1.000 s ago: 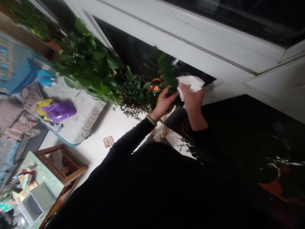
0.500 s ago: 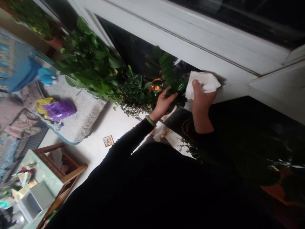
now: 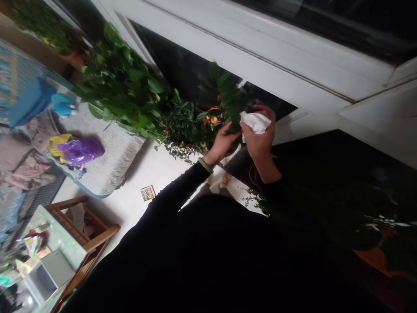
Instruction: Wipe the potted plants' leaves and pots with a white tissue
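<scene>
My left hand [image 3: 222,144], with a pale green bangle at the wrist, pinches a dark leaf [image 3: 234,127] of a potted plant between thumb and fingers. To the right of it, my right hand [image 3: 261,140] is closed around a crumpled white tissue [image 3: 256,122]. The tissue reaches close to the held leaf; whether they touch I cannot tell. Behind the hands rises the plant's leafy stem [image 3: 228,93]. An orange and yellow ornament [image 3: 214,116] sits among the leaves just left of it.
Large leafy plants [image 3: 130,87] line the white window frame [image 3: 276,76] on the left. A dark surface [image 3: 332,161] lies to the right. A sofa [image 3: 119,158] holds a purple bag [image 3: 83,150]; a glass-topped table [image 3: 61,226] stands lower left. A colourful box [image 3: 148,193] lies on the floor.
My right hand has moved left with the tissue, from in front of the window frame to beside the leaf. The tissue is now more bunched up. My left hand has stayed nearly still.
</scene>
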`<action>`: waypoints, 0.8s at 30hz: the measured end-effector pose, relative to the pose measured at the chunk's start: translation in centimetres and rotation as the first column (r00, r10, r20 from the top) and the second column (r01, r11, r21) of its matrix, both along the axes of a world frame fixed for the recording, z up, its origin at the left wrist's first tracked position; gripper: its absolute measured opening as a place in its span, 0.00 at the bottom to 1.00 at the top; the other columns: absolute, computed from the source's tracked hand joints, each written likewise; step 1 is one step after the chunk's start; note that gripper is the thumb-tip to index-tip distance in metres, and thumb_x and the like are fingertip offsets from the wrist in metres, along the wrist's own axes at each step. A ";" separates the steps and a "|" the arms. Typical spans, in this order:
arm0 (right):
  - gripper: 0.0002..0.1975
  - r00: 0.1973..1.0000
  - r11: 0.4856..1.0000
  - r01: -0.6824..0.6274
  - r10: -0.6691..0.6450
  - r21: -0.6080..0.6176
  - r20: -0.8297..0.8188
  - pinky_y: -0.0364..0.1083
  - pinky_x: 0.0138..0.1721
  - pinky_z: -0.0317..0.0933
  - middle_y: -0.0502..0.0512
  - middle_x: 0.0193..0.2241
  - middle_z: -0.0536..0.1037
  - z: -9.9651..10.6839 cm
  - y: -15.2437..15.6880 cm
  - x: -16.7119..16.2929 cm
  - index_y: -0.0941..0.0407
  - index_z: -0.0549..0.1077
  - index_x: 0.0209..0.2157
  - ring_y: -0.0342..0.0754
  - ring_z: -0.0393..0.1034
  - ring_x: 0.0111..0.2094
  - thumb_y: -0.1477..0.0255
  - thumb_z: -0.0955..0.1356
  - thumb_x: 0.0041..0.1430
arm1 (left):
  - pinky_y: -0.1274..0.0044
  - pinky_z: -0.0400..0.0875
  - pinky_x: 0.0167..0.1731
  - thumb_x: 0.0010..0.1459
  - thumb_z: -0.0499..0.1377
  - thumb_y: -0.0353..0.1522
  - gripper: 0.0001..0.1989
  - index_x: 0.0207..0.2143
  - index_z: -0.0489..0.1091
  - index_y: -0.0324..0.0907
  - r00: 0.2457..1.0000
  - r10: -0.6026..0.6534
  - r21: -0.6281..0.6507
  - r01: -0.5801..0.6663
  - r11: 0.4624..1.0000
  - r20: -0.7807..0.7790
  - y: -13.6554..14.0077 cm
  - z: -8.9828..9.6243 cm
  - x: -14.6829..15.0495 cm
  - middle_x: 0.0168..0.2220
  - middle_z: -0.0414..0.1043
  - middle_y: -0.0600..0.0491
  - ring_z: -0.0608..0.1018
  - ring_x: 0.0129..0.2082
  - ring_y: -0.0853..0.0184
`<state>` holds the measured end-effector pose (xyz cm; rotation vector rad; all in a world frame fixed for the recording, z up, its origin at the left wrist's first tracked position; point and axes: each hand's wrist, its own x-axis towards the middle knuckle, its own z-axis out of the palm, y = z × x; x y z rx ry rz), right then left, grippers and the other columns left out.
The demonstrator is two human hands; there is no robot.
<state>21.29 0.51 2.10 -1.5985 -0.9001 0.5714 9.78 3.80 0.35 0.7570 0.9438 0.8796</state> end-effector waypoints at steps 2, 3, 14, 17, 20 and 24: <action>0.24 1.000 1.000 0.022 -0.022 0.021 0.003 0.67 0.72 0.70 0.61 0.58 0.80 -0.2 0.2 0.2 0.51 0.73 0.52 0.58 0.76 0.64 0.72 0.78 0.55 | 0.72 0.76 0.54 0.46 0.83 0.39 0.18 0.33 0.81 0.45 0.999 -0.031 0.019 0.030 0.999 0.012 0.1 0.3 -0.1 0.35 0.82 0.59 0.81 0.40 0.67; 0.22 0.999 0.999 0.034 -0.034 0.035 -0.001 0.65 0.72 0.71 0.60 0.57 0.81 -0.3 0.4 0.3 0.50 0.74 0.50 0.57 0.77 0.63 0.72 0.78 0.55 | 0.71 0.76 0.56 0.46 0.84 0.40 0.19 0.34 0.81 0.45 0.999 -0.041 0.029 0.041 0.999 0.012 0.2 0.4 -0.2 0.36 0.82 0.58 0.82 0.42 0.66; 0.15 0.986 0.996 0.093 -0.090 0.015 -0.140 0.63 0.68 0.76 0.57 0.48 0.86 -0.8 2.4 1.6 0.50 0.77 0.44 0.57 0.83 0.56 0.63 0.76 0.56 | 0.58 0.73 0.69 0.49 0.81 0.38 0.18 0.42 0.86 0.47 0.993 -0.084 0.010 0.084 0.996 0.087 0.3 0.7 -0.5 0.48 0.87 0.52 0.83 0.63 0.52; 0.15 0.971 0.984 0.178 -0.173 0.012 -0.167 0.64 0.68 0.76 0.58 0.48 0.86 -1.4 3.0 2.1 0.50 0.77 0.43 0.58 0.83 0.56 0.64 0.76 0.55 | 0.60 0.75 0.67 0.48 0.82 0.38 0.17 0.39 0.86 0.46 0.989 -0.108 0.029 0.106 0.994 0.096 0.3 0.5 -0.6 0.47 0.88 0.52 0.85 0.59 0.54; 0.16 0.951 0.964 0.265 -0.256 0.026 -0.175 0.68 0.69 0.75 0.59 0.49 0.84 -2.3 3.2 3.0 0.50 0.76 0.43 0.61 0.81 0.59 0.63 0.75 0.54 | 0.63 0.76 0.64 0.47 0.83 0.38 0.17 0.37 0.85 0.46 0.990 -0.115 0.038 0.112 0.993 0.086 0.4 0.4 -0.8 0.46 0.88 0.52 0.85 0.56 0.55; 0.15 0.958 0.963 0.265 -0.258 0.042 -0.126 0.70 0.71 0.72 0.59 0.52 0.83 -2.3 2.2 3.8 0.48 0.76 0.46 0.63 0.76 0.67 0.59 0.75 0.59 | 0.64 0.77 0.63 0.44 0.84 0.39 0.19 0.36 0.84 0.45 0.993 -0.087 0.028 0.085 0.996 0.085 0.5 0.3 -0.9 0.45 0.88 0.52 0.86 0.55 0.56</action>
